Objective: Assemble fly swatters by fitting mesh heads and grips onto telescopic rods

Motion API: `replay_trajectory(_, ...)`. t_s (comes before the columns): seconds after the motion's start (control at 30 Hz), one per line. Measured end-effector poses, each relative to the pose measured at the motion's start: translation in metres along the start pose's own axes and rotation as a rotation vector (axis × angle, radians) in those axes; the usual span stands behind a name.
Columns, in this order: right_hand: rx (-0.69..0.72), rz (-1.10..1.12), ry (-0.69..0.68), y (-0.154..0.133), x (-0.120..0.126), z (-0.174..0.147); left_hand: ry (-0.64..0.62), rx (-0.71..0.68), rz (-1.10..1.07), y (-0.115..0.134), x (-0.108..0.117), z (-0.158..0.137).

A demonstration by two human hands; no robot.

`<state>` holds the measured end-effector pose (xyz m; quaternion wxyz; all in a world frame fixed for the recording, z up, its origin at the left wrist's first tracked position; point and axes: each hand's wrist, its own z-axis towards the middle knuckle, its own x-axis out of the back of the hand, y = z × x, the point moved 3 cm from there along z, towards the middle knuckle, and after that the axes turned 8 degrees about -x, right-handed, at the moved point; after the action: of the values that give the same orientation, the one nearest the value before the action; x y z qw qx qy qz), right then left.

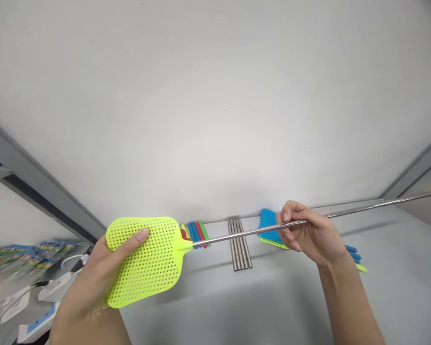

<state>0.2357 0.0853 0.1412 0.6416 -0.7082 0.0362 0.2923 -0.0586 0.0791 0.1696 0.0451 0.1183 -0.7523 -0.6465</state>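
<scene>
My left hand point(96, 278) grips the yellow-green mesh head of a fly swatter point(149, 263), thumb on top and the other fingers hidden behind it. From the head's neck a thin metal rod point(251, 233) runs right, extended past the edge of view. Around mid-rod, my right hand point(309, 230) is closed with curled fingers and thumb about it. Behind that hand lies a blue mesh swatter head point(268, 223), partly covered, with a yellow-green one point(273, 242) under it.
Several metal rods point(240, 249) lie side by side on the grey table point(215, 287) near the wall. Coloured handles point(201, 232) sit left of them, and blue handles point(354, 254) are at right. Power strips point(39, 326), cables and packaged items point(25, 258) crowd the left.
</scene>
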Motion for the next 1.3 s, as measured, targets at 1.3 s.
replay_trajectory(1.3,0.021,-0.003,0.017,0.003,-0.016,0.005,-0.017,-0.133,0.197,0.009,-0.014,0.0)
